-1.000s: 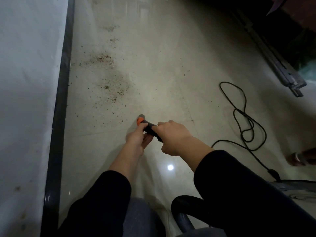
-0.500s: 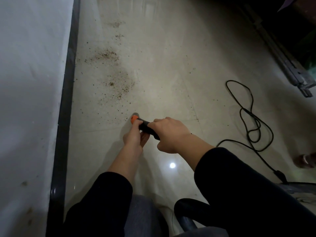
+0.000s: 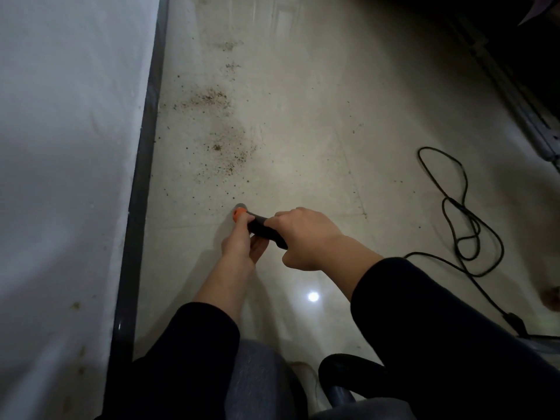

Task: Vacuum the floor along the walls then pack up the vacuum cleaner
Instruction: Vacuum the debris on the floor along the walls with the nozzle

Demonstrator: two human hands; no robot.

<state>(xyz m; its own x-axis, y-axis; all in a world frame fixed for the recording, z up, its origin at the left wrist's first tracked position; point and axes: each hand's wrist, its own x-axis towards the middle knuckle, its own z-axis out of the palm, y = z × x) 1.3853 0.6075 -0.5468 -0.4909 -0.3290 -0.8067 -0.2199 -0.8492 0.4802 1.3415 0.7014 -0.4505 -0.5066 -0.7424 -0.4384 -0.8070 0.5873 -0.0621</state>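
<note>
Head view
- Vacuum tube (image 3: 262, 228): short black tube with an orange collar (image 3: 239, 213) and a grey mouth at its far end. The mouth is low over the tiled floor (image 3: 318, 122); I cannot tell whether it touches.
- Long axis: runs from the right hand up and to the left, pointing towards the wall side.
- Right hand (image 3: 306, 237): wrapped round the rear of the tube, knuckles up.
- Left hand (image 3: 242, 244): comes from below and pinches the tube just behind the collar. It is the hand nearer the mouth.
- Crumbs (image 3: 227, 153): brown scatter straight ahead of the mouth, with the nearest specks just beyond it. The denser patches lie farther on, near the dark skirting strip (image 3: 142, 177).
- Judgement: the next move is a push forward and slightly left along the skirting.
- Power cord (image 3: 463, 207): looped well to the right, out of that path.
- Hose (image 3: 339, 371): black curve below the right sleeve.
</note>
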